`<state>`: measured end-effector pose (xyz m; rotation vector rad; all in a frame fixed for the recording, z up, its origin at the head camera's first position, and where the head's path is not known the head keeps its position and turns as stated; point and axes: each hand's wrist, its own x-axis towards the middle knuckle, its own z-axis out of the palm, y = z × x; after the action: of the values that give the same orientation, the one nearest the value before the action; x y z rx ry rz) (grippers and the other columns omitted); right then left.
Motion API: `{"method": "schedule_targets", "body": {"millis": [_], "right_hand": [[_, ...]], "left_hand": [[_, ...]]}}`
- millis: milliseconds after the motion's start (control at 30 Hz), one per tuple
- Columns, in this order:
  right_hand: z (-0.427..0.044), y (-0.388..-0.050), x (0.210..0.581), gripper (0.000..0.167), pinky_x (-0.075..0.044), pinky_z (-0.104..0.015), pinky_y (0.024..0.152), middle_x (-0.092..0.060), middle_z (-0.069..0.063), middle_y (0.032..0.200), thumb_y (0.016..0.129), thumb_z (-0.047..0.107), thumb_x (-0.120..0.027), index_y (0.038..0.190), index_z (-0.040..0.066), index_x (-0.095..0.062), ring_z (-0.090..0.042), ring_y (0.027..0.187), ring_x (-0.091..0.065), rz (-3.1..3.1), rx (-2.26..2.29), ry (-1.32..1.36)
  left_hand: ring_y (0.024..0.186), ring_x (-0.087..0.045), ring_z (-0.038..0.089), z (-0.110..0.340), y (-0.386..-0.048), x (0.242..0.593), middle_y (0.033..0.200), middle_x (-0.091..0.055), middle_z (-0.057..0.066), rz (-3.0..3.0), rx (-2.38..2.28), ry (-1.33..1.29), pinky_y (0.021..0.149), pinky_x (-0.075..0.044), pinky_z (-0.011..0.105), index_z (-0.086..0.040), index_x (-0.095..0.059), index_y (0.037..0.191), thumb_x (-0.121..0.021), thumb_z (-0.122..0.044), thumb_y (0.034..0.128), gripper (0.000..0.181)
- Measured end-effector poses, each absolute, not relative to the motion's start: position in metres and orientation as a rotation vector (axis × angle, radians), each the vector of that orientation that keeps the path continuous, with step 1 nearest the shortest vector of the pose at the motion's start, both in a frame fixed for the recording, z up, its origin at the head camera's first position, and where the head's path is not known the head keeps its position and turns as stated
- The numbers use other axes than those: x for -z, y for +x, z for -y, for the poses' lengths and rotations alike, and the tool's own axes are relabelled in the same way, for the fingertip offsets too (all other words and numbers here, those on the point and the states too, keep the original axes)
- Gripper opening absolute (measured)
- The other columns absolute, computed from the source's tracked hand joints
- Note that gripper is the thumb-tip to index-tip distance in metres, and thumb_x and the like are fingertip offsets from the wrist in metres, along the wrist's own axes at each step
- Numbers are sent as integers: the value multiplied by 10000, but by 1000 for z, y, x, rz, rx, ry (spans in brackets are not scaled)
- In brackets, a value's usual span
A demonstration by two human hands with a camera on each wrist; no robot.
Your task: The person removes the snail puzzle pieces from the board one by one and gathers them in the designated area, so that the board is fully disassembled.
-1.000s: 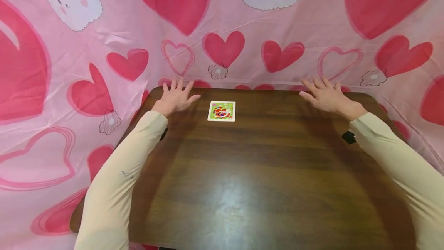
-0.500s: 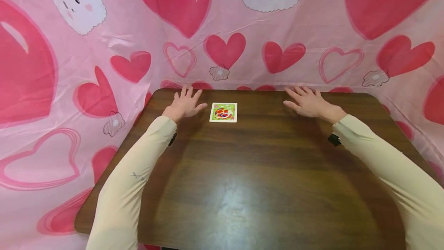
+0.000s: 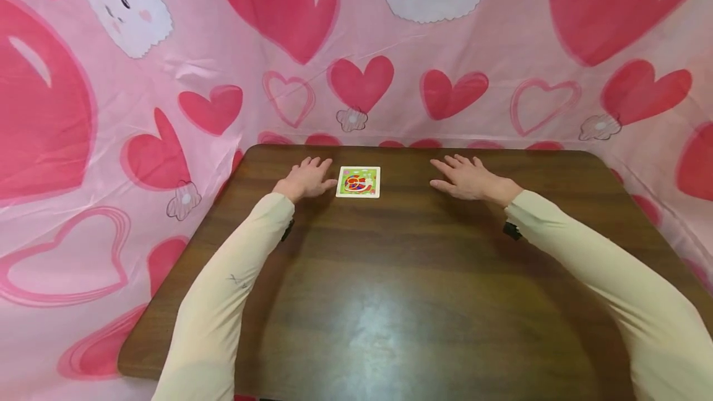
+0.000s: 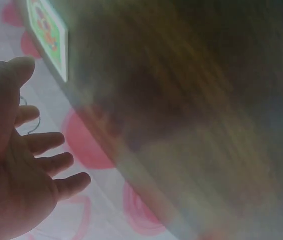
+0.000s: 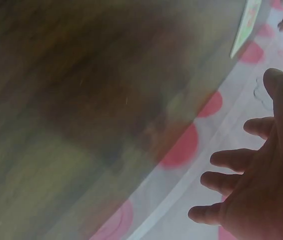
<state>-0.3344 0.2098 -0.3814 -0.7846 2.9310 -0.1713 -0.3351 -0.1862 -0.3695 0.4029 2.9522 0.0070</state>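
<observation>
A small square picture board [image 3: 358,182] with a white border, a green ground and a red and blue snail-like design lies flat near the table's far edge. Just left of it is my left hand [image 3: 306,179], fingers spread, the thumb close to the board's left side; the head view does not settle whether they touch. In the left wrist view the hand [image 4: 16,155] appears apart from the board [image 4: 49,37]. My right hand [image 3: 465,178] hovers to the right of the board with a gap between, its fingers extended. Neither hand holds anything.
A dark brown wooden table [image 3: 379,289] with rounded corners spreads beneath both arms. Pink cloth [image 3: 401,98] printed with hearts and white animal faces hangs behind the far edge and along the sides. Dark bands show at both wrists.
Both hands have moved inward and slightly nearer the body, the right one farther left, the left one rightward to the board's side. The board stays in place on the table.
</observation>
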Motion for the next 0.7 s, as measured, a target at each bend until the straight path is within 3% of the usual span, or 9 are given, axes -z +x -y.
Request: {"method": "schedule_targets", "body": {"millis": [233,700], "right_hand": [[-196,-336,389,701,-155,-728,1098,-299,-231,1571,993,562,-416,1555,173,-257,-467,1446,-246,-2903,168,-820],[-159,-333,389,698,-137,-718,1114,-246,-215,1598,988,571,-413,1561,207,-249,-452,1468,-211,-2804,110,-898]], "left_hand": [[1461,-236,425,179,-335,378,1571,-301,202,-2923,-42,404,1146,-252,609,-108,-253,1542,-507,-475,979,719],[1502,-133,417,172,-339,391,1626,-207,156,-2802,-107,373,1165,-202,613,-144,-272,1552,-480,-496,981,702]]}}
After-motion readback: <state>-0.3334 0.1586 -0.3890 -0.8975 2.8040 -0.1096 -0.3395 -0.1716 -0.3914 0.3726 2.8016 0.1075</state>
